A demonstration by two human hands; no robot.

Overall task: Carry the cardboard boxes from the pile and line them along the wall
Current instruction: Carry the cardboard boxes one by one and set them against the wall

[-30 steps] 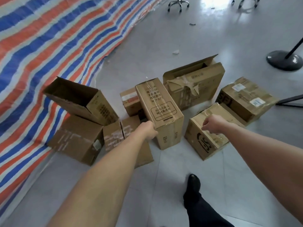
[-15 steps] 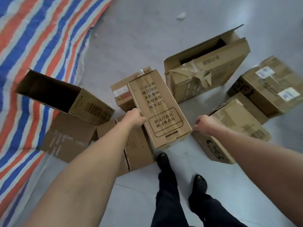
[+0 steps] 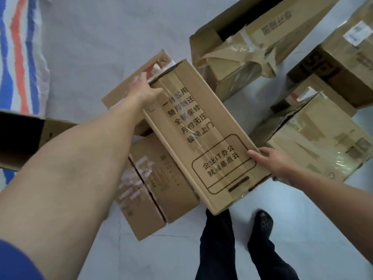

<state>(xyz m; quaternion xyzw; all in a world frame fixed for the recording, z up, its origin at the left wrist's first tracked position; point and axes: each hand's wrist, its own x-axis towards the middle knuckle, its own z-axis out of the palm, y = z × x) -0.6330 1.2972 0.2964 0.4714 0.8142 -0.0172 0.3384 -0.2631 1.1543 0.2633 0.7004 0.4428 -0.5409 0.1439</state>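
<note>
A long taped cardboard box (image 3: 201, 136) with printed black characters fills the middle of the view, tilted with its near end toward me. My left hand (image 3: 144, 90) grips its far left corner. My right hand (image 3: 270, 162) holds its near right edge, thumb on top. Whether the box still touches the floor is hidden. Around it lie other boxes of the pile: a flat taped box (image 3: 159, 190) under my left forearm, a small box with a red mark (image 3: 129, 91) behind my left hand, and a torn open box (image 3: 252, 41) at the top.
Two more boxes sit at the right, one wrapped in clear tape (image 3: 323, 144) and one with white labels (image 3: 347, 57). An open box (image 3: 22, 138) is at the left edge. A striped tarp (image 3: 18, 53) covers the upper left. My legs and black shoes (image 3: 262, 223) stand on grey floor.
I have leaned in closer over the pile. My left hand slid to the box's far corner and my right hand moved from the neighbouring box onto its near right edge.
</note>
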